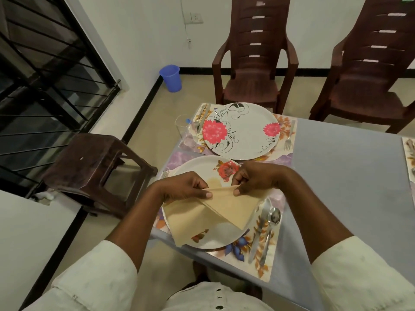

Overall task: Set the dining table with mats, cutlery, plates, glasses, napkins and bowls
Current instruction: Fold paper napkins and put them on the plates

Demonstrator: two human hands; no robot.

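Light was dim, even, indoor, w/ a slight greenish cast; no clear source visible. Shadows were soft, darkest under the stool (94, 167) and chairs (253, 70). Mild sheen on the spoon (274, 215) and far plate (242, 131). Wide-angle bending warped the railing (45, 70) and wall edges. Overall a bit soft, esp. at the corners.

This is a home dining room. A grey surface (348, 167) carries floral place mats (267, 248), flowered plates (244, 131) and cutlery (266, 234). Brown plastic chairs (253, 59) stand at its far side, a matching stool (98, 167) beside it. White walls, a wall socket (194, 18), a tiled floor and a black stair railing (45, 70) surround it.
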